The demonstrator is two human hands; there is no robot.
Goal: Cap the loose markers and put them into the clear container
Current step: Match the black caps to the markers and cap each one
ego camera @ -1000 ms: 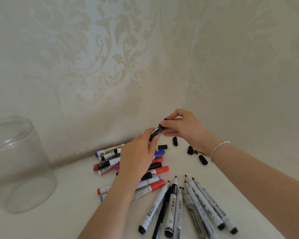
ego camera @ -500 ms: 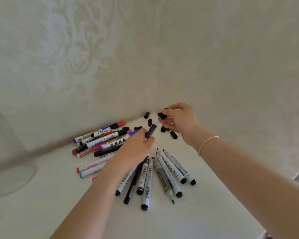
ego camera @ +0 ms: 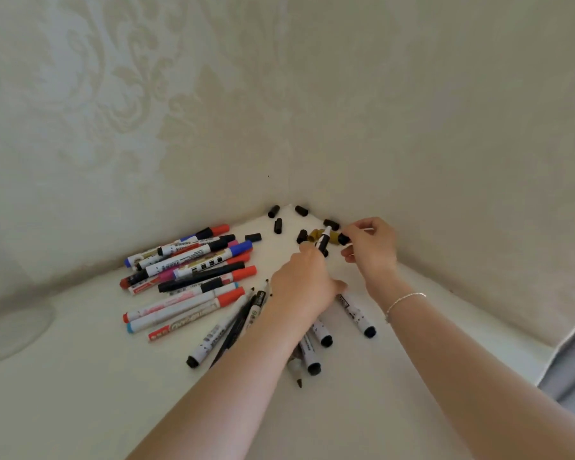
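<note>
On the white tabletop point(ego camera: 80, 376), the clear container point(ego camera: 10, 327) is sitting barely visible, contents untellable; left hand point(ego camera: 304, 287) is gripping a marker point(ego camera: 324, 240), right hand point(ego camera: 372, 247) pinching a black cap point(ego camera: 343, 239).

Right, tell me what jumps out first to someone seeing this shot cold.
The two hands meet near the corner of the walls: the left hand holds a black marker upright, and the right hand pinches a black cap beside its tip. Left of them lies a heap of capped markers with red, blue and black caps. Loose black caps dot the white table in the corner.
</note>
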